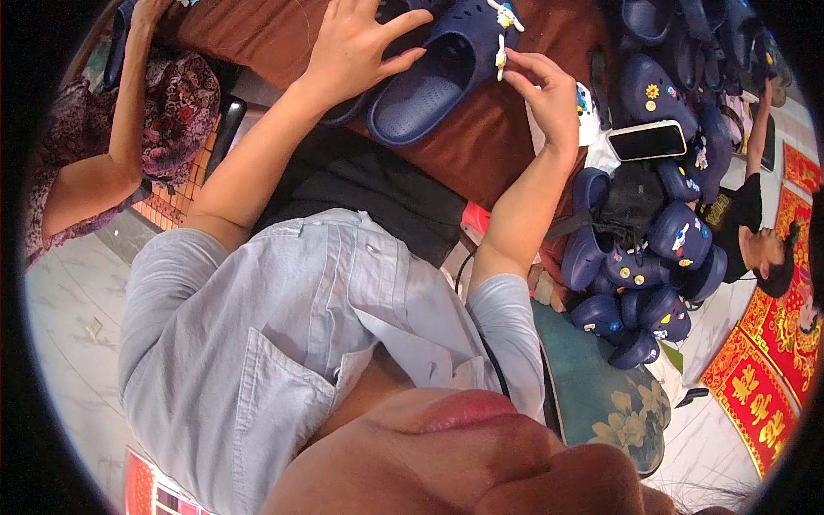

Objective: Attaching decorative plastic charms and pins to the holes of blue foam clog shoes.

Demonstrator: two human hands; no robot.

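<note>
Left hand (356, 47) covers heel side of blue clog (438, 73); second clog under palm mostly hidden. Clog toe cut by top edge. White charm (500, 58) beside clog rim pinched in right hand (549, 99): shape too small to tell. Charm (506, 15) on clog top: figure unclear. Right of clog, phone (646, 140) hides clogs beneath. Pile of clogs (639, 266) below phone: charms too small to read. Left of clog, other person (103, 129) cut off by dark rim, hand at top edge.
</note>
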